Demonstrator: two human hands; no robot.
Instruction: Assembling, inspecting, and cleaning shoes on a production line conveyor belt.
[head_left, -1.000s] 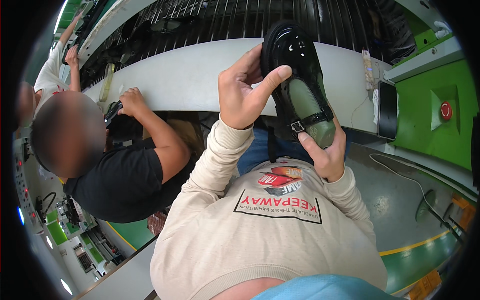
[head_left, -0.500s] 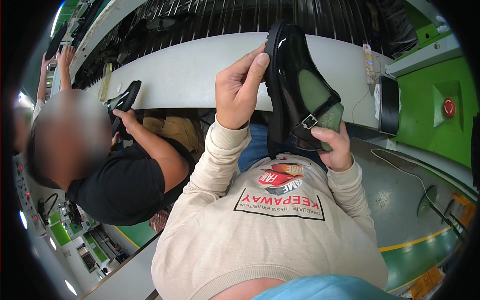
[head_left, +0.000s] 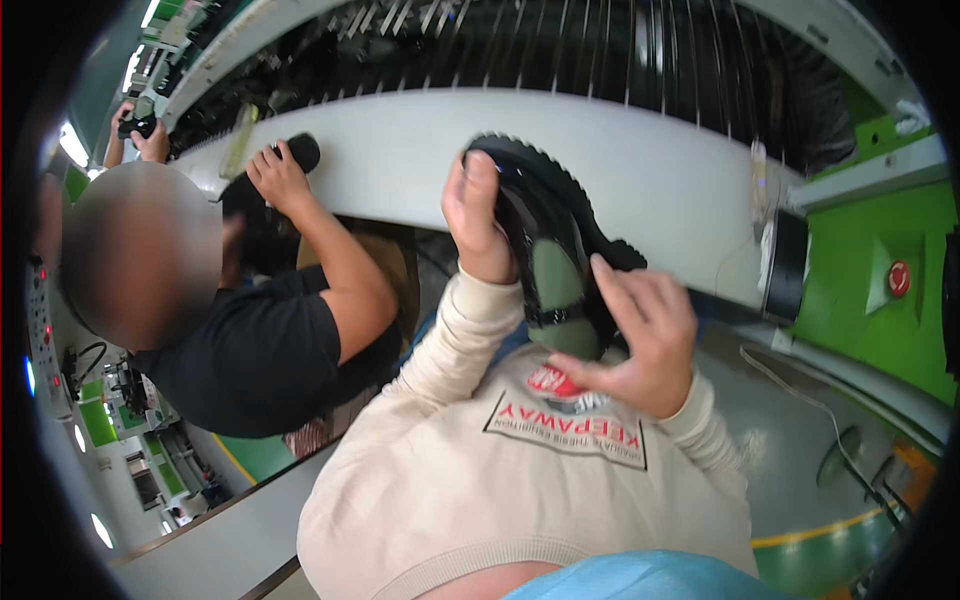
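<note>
Near the edge of the pale tabletop (head_left: pixel 400 150), you hold a tilted black shoe (head_left: pixel 545 205), your left hand (head_left: pixel 482 222) clasped about its toe, your right hand (head_left: pixel 648 338) spread open by the heel, contact unclear, a green form (head_left: pixel 557 275) inside crossed by a narrow strap (head_left: pixel 556 316).

Room to pass over the white table (head_left: pixel 690 190), between the shoe (head_left: pixel 535 190) and the black box (head_left: pixel 788 265). Co-worker's arm (head_left: pixel 350 270) blocks left, metal bars (head_left: pixel 590 60) beyond the table, green machine (head_left: pixel 845 245) right.
</note>
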